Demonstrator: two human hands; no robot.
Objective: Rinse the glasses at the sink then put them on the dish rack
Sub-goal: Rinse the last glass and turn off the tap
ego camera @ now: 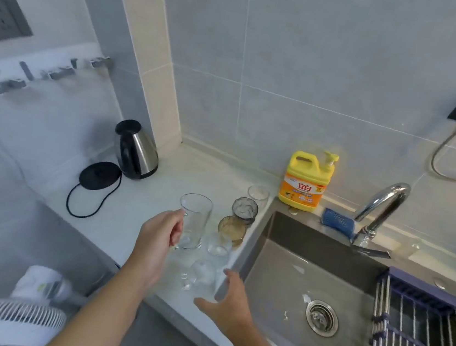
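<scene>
The white counter (129, 218) runs from the near left toward the far wall, with the steel sink (295, 267) set into it on the right. Across the sink's right end lies the dish rack (417, 325), cut off by the right and bottom edges. The faucet (380, 208) arches over the far rim.

Far of the sink stands a yellow detergent bottle (306, 182); its orange label carries two large red characters, 立白, while the smaller print is too blurred to read. A kettle (137, 150) and its base (100, 175) sit at the far left.

The left hand (158, 239) has its grip pinching the tall clear glass (193, 220) by its left side. The right hand (230, 296) is spread open beside a low clear glass (202, 276), whose outline is hard to make out; contact cannot be told.

Just left of the sink stand an amber glass (232, 229), a grey glass (244, 210), a small clear glass (258, 193) and another clear glass (219, 245).
</scene>
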